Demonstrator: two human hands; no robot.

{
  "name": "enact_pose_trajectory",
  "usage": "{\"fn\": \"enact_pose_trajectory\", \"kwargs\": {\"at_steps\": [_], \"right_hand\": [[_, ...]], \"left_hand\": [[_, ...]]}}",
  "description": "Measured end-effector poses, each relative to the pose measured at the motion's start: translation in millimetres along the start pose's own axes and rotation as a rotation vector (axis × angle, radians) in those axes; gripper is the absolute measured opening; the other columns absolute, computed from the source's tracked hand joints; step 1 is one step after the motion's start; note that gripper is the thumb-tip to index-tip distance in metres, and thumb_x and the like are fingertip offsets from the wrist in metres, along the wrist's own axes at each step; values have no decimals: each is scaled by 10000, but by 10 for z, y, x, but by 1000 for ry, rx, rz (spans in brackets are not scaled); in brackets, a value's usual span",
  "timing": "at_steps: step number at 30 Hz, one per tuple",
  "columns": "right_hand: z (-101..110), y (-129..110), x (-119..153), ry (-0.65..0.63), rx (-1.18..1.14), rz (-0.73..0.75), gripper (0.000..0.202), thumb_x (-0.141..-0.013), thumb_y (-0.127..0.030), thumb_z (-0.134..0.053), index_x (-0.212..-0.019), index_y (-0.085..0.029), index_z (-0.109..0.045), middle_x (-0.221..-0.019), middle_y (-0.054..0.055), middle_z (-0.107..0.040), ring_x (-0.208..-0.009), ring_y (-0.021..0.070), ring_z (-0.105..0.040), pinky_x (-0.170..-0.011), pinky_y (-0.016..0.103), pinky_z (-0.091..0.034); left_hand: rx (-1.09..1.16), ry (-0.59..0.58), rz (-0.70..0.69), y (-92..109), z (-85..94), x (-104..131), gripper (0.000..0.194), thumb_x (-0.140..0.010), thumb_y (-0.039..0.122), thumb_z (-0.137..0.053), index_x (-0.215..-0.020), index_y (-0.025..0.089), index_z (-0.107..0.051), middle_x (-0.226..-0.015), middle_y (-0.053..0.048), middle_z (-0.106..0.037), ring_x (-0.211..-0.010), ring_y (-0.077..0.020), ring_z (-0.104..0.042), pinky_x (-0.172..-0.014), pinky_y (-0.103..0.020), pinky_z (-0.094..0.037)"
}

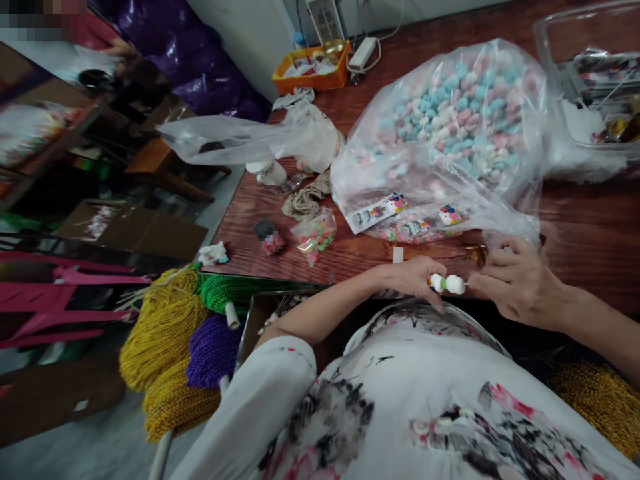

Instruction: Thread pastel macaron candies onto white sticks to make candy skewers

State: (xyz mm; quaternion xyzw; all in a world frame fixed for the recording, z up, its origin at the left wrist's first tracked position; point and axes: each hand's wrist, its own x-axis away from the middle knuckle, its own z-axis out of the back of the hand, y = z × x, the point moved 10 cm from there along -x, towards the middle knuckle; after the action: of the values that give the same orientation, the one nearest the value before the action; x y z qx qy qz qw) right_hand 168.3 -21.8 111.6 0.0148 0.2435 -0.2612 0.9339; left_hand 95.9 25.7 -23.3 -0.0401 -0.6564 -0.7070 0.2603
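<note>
Between the fingers of my left hand point(417, 277) is a small white figure point(453, 285) with a green band. My right hand point(520, 283) has its fingers pressed together just right of the figure, at what looks like a thin string. Beyond my hands lies a large clear bag point(450, 107) of pink, blue and white pieces. Printed packets point(375, 213) rest by its near side. A small clear bag point(315, 233) with red and green pieces lies left of them.
Further back stand an orange tray point(313, 83) and a white power strip point(363, 53). A clear plastic bin point(555, 60) is at the back right. Yellow cord bundles point(163, 327) and a purple one point(215, 353) hang left of the table. A person is at the upper left.
</note>
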Motion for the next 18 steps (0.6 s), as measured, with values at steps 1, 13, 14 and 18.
{"fn": "enact_pose_trajectory", "kwargs": {"at_steps": [1,13,14,18], "right_hand": [[-34,10,-16,-8,-15,-29,192,-828,-19,-490,-840,-161,-619,-653,17,-607,-715,172,-463,-819,395,-373],[-292,276,95,99,-156,-198,156,-881,-70,-536,-832,-175,-640,-684,20,-630,-694,162,-503,-751,360,-391],[-286,350,164,129,-190,-237,142,-886,-81,-550,-857,-182,-646,-702,19,-640,-692,159,-515,-749,357,-404],[-273,548,413,213,-284,-384,125,-884,-105,-588,-902,-208,-656,-720,11,-640,-678,154,-539,-689,331,-428]], "left_hand": [[-31,19,-3,14,8,-16,476,-520,441,-874,-743,156,-565,-662,76,-480,-657,-100,-430,-593,-227,-301],[-264,179,-123,264,220,153,1008,-537,546,-886,-1372,168,-467,-1240,-104,-629,-1101,-262,-592,-886,-328,-456],[-325,192,-115,258,267,233,1128,-529,560,-888,-1453,168,-373,-1359,-153,-569,-1207,-301,-554,-960,-365,-440],[-630,243,42,83,385,478,1043,-652,514,-832,-1482,142,-320,-1487,-216,-461,-1359,-360,-455,-1080,-442,-373]]}}
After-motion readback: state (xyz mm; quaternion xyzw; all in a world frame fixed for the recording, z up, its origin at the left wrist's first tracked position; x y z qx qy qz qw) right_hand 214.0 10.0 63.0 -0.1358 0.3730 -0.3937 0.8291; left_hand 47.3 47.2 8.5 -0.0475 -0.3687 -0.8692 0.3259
